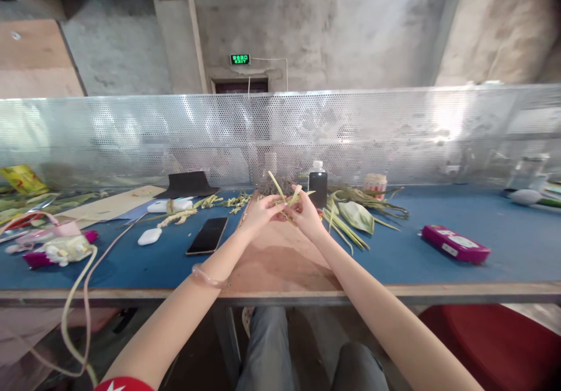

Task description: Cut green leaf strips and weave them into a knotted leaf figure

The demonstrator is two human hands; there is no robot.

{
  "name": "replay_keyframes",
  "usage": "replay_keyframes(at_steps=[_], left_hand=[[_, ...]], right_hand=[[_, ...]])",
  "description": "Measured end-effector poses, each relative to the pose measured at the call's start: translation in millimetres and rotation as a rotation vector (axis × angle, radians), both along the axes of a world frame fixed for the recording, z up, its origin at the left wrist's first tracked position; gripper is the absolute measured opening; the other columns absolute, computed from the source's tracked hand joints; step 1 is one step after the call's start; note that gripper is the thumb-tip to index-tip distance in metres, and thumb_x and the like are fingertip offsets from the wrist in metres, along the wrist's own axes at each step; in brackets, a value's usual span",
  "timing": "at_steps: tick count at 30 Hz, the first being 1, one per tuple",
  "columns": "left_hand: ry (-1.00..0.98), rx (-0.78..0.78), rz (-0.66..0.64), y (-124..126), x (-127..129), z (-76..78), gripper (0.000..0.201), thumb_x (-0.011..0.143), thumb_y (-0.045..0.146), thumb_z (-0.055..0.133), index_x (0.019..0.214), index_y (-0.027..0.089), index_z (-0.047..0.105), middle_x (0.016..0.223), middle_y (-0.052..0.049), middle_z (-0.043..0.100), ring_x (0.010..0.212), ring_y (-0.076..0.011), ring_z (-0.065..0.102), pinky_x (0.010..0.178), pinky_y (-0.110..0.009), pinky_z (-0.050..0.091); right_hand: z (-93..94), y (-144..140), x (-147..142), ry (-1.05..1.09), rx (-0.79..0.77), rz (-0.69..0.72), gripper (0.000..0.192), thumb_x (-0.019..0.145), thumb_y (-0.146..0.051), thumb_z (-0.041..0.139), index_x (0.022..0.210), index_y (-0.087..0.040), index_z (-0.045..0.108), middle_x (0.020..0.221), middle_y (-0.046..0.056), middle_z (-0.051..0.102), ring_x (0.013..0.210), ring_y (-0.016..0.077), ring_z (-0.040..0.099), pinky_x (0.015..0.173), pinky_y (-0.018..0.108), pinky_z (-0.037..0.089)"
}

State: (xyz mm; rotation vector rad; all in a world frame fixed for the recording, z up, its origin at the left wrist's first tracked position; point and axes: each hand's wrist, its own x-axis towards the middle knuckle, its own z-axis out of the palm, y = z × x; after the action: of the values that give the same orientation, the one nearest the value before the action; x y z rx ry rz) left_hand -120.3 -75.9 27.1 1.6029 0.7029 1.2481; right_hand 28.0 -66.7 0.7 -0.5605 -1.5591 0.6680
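Over a wooden board point(284, 256), my left hand point(258, 215) and my right hand point(308, 215) meet, fingers closed on pale green leaf strips point(276, 184). The strips cross between my fingertips, and their ends stick out upward and to the right. How they are folded or joined is too small to make out. A bundle of long green leaf strips point(358, 240) lies just right of my right hand, a broad leaf point(356, 215) among it. Small yellowish-green woven-looking pieces point(236, 202) lie to the left of my left hand.
A dark phone point(207, 236) and a white earbud case point(149, 236) lie left of the board. Behind my hands a black phone-like slab point(318, 189) stands upright. A purple packet point(456, 244) is at right. A perforated metal screen point(197, 139) edges the blue tabletop point(394, 262).
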Motion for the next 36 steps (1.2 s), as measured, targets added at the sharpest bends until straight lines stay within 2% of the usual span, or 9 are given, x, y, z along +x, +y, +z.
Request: replay_keyframes(at_steps=[5, 10, 14, 21, 24, 27, 32, 36], left_hand=[[0.04, 0.001, -0.001, 0, 0, -2.2, 0.023, 0.075, 0.028, 0.069, 0.091, 0.012, 0.065, 0.087, -0.006, 0.065, 0.068, -0.0122, 0.062, 0.068, -0.03, 0.055], [0.075, 0.02, 0.034, -1, -1, -3.5, 0.022, 0.072, 0.028, 0.071, 0.086, 0.012, 0.065, 0.089, -0.006, 0.065, 0.068, -0.0123, 0.062, 0.063, -0.026, 0.055], [0.085, 0.034, 0.088, -1, 0, -5.4, 0.021, 0.074, 0.03, 0.069, 0.084, 0.012, 0.064, 0.084, -0.006, 0.065, 0.064, -0.0116, 0.062, 0.058, -0.024, 0.054], [0.076, 0.06, 0.184, 8, -1, -10.7, 0.025, 0.075, 0.035, 0.067, 0.083, 0.013, 0.062, 0.075, -0.004, 0.064, 0.058, -0.0117, 0.062, 0.055, -0.024, 0.054], [0.062, 0.07, 0.22, 12, -4, -12.2, 0.027, 0.075, 0.039, 0.067, 0.082, 0.014, 0.061, 0.071, -0.002, 0.062, 0.054, -0.0097, 0.059, 0.055, -0.023, 0.054], [0.069, 0.075, 0.23, 14, -6, -12.2, 0.029, 0.074, 0.041, 0.067, 0.082, 0.014, 0.062, 0.069, -0.001, 0.06, 0.051, -0.0084, 0.058, 0.053, -0.022, 0.053], [0.133, 0.079, 0.195, 12, -5, -11.2, 0.026, 0.075, 0.037, 0.067, 0.086, 0.014, 0.065, 0.074, -0.002, 0.061, 0.051, -0.0086, 0.058, 0.052, -0.022, 0.052], [0.19, 0.092, 0.178, 11, -5, -10.6, 0.024, 0.075, 0.035, 0.066, 0.088, 0.014, 0.066, 0.077, -0.003, 0.063, 0.052, -0.0095, 0.059, 0.051, -0.022, 0.051]], right_hand=[[3.0, -3, 1, -0.029, 0.025, -0.085, 0.08, 0.072, -0.022, 0.066, 0.141, -0.02, 0.027, 0.084, 0.0, 0.055, 0.066, 0.0131, 0.052, 0.064, 0.028, 0.049], [2.3, -7, 0, -0.094, 0.055, -0.155, 0.074, 0.074, -0.016, 0.062, 0.14, -0.021, 0.031, 0.079, -0.001, 0.052, 0.064, 0.0123, 0.048, 0.067, 0.029, 0.048], [1.4, -10, -3, -0.158, 0.074, -0.196, 0.073, 0.075, -0.018, 0.063, 0.141, -0.02, 0.032, 0.073, -0.003, 0.048, 0.063, 0.0129, 0.048, 0.066, 0.03, 0.047], [-1.2, -14, -5, -0.25, 0.144, -0.242, 0.08, 0.078, -0.02, 0.06, 0.146, -0.017, 0.018, 0.069, -0.003, 0.048, 0.059, 0.0142, 0.048, 0.065, 0.031, 0.048], [-2.9, -16, -5, -0.293, 0.195, -0.238, 0.072, 0.085, -0.018, 0.047, 0.148, -0.016, 0.011, 0.073, 0.0, 0.053, 0.065, 0.0157, 0.051, 0.073, 0.034, 0.049], [-2.3, -16, -4, -0.302, 0.222, -0.25, 0.065, 0.09, -0.017, 0.036, 0.149, -0.018, 0.008, 0.088, 0.006, 0.06, 0.073, 0.0172, 0.054, 0.077, 0.036, 0.048], [2.0, -17, 0, -0.267, 0.228, -0.287, 0.067, 0.09, -0.019, 0.04, 0.148, -0.022, 0.008, 0.097, 0.007, 0.065, 0.083, 0.0194, 0.059, 0.078, 0.035, 0.048], [2.8, -14, 3, -0.258, 0.216, -0.295, 0.065, 0.088, -0.019, 0.047, 0.146, -0.025, 0.019, 0.092, 0.004, 0.066, 0.077, 0.0182, 0.06, 0.075, 0.034, 0.048]])
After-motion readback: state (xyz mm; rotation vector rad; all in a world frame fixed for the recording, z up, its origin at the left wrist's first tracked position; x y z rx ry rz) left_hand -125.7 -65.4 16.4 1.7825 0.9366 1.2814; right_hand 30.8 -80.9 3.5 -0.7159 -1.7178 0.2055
